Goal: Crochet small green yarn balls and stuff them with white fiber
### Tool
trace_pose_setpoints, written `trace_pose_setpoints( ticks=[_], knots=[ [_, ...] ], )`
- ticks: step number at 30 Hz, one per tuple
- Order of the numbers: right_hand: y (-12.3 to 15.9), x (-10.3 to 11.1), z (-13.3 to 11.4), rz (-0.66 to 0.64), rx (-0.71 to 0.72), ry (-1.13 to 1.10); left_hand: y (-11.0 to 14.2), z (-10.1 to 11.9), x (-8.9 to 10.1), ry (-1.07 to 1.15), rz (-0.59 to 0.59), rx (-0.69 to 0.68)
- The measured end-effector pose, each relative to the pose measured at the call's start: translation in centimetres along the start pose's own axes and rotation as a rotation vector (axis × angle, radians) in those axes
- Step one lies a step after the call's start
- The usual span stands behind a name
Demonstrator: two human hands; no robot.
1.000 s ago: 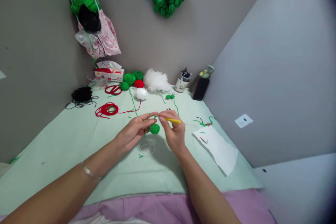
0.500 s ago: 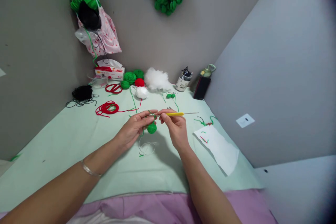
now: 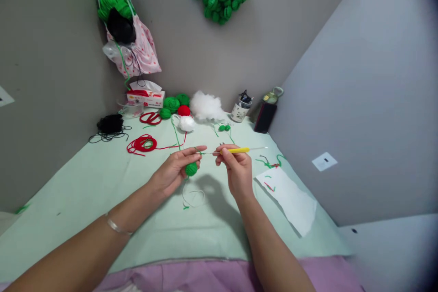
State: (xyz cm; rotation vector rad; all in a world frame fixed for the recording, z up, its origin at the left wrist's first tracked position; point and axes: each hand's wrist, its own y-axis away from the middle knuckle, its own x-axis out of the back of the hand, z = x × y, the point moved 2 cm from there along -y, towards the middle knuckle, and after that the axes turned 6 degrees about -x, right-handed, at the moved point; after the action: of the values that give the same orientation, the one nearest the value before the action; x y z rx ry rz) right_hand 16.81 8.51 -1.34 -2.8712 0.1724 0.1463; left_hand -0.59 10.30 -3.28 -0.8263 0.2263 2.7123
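Note:
Between the thumb and fingers of my left hand (image 3: 176, 167) is a small green crocheted ball (image 3: 190, 169), hanging just under the fingertips. Green yarn runs over the left index finger. My right hand (image 3: 236, 166) pinches a crochet hook (image 3: 238, 150) by its yellow handle, held level. The hook's thin tip points left and reaches the green yarn at my left fingertips. A white thread (image 3: 193, 198) lies curled on the table below the ball. Whether it joins the ball is hard to tell.
Behind my hands lie green yarn balls (image 3: 171, 104), a red ball (image 3: 184, 110), white yarn (image 3: 186, 123), stuffing (image 3: 207, 106) and red-handled scissors (image 3: 150, 118). Coiled red yarn (image 3: 142, 143) and black yarn (image 3: 110, 124) are at left. White paper (image 3: 289, 200) lies right, near a phone (image 3: 265, 117).
My right hand has drawn the hook to the right, away from my left hand, so the gap between them is wider. The green ball sits slightly further left. The view has shifted a little.

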Motion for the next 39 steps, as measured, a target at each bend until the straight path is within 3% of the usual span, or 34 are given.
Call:
trace_pose_setpoints(
  ticks=[7, 10, 12, 13, 17, 21, 28, 32, 39],
  knots=[
    [0.3, -1.5, 0.8, -0.114, -0.025, 0.060, 0.2, -0.6, -0.4, 0.019, 0.030, -0.025],
    [-0.7, -0.5, 0.6, -0.227, -0.005, 0.426, -0.2, -0.3, -0.3, 0.063, 0.046, -0.017],
    [-1.8, 1.2, 0.5, -0.157, -0.008, 0.915, -0.5, 0.2, 0.0, 0.096, 0.067, -0.012],
    [-2.5, 2.2, 0.5, -0.087, -0.020, 1.017, -0.7, 0.5, 0.1, 0.115, 0.082, -0.011],
    [-4.2, 5.3, 1.6, 0.071, -0.103, 1.232, -1.0, 1.9, 0.5, 0.195, 0.146, -0.005],
    [-4.7, 6.2, 3.2, 0.053, -0.207, 1.326, -1.1, 2.9, 1.0, 0.262, 0.186, -0.027],
    [-5.4, 6.2, 3.2, 0.096, -0.262, 1.198, -1.5, 3.5, 1.9, 0.326, 0.192, -0.064],
    [-5.7, 5.9, 2.9, 0.088, -0.277, 0.936, -1.5, 3.7, 1.8, 0.341, 0.194, -0.063],
    [-4.3, 3.3, 1.7, -0.068, -0.347, 0.406, -1.6, 3.9, 2.2, 0.367, 0.204, -0.066]
  ],
)
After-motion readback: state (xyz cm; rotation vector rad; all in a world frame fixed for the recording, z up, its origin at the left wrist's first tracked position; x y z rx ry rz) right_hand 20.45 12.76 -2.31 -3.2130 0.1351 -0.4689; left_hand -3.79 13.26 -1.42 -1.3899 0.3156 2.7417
